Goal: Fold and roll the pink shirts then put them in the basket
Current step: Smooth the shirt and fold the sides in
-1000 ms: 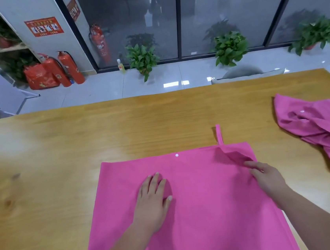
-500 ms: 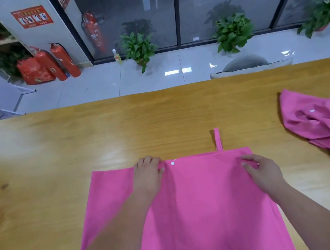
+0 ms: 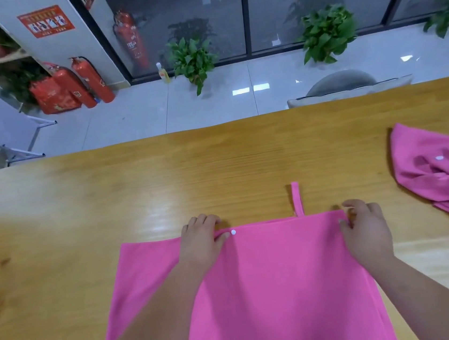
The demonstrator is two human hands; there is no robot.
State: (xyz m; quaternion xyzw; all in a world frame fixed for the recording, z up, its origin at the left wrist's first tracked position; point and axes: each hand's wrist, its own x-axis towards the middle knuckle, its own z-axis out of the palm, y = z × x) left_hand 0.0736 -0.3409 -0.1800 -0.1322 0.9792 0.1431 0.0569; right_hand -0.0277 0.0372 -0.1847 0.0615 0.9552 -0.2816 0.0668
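In the head view, the left hand gripped the far edge of the folded pink shirt, fingers curled over it and thumb on top beside a white button. The right hand pinched the far right corner likewise. The shirt lay flat and smooth on the wooden table, a narrow strip poking out beyond its edge.

wooden table; pale glossy tiled floor; dark glass wall; potted plants; red fire extinguishers
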